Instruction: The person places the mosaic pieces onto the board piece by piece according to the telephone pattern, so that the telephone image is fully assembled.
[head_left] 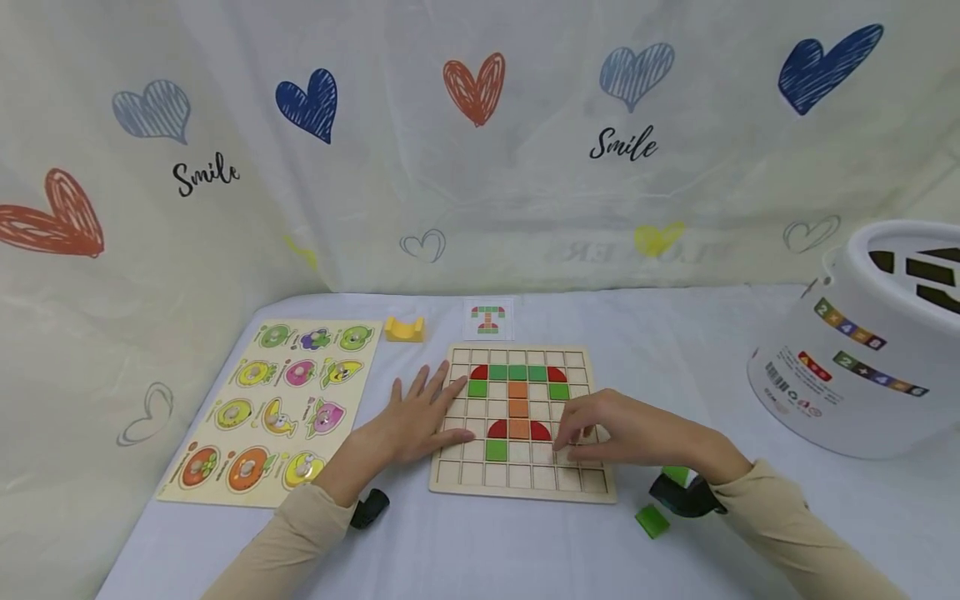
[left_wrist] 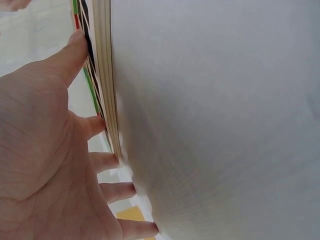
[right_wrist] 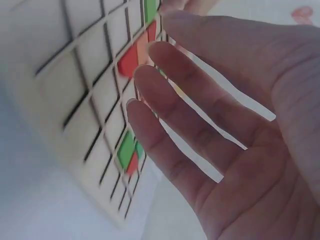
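Note:
A wooden grid board point(head_left: 521, 493) lies on the white cloth, holding red, green and orange pieces. My left hand point(head_left: 416, 417) spreads its fingers along the board's left side, the thumb lying over its edge. In the left wrist view, the fingertips point(left_wrist: 111, 161) touch the board's side and the cloth. Over the board's lower right part is my right hand point(head_left: 618, 429), its fingers loosely bent. Its fingertips are just right of a red quarter-round piece point(head_left: 540, 431); no piece shows between them. A green square point(head_left: 497, 450) sits in a lower cell.
Behind the board lies a small pattern card point(head_left: 489, 319). A yellow block point(head_left: 405, 330) and a fruit picture board point(head_left: 247, 417) are at the left. Loose green blocks point(head_left: 652, 522) lie near the right wrist. A white bucket point(head_left: 847, 367) stands at the right.

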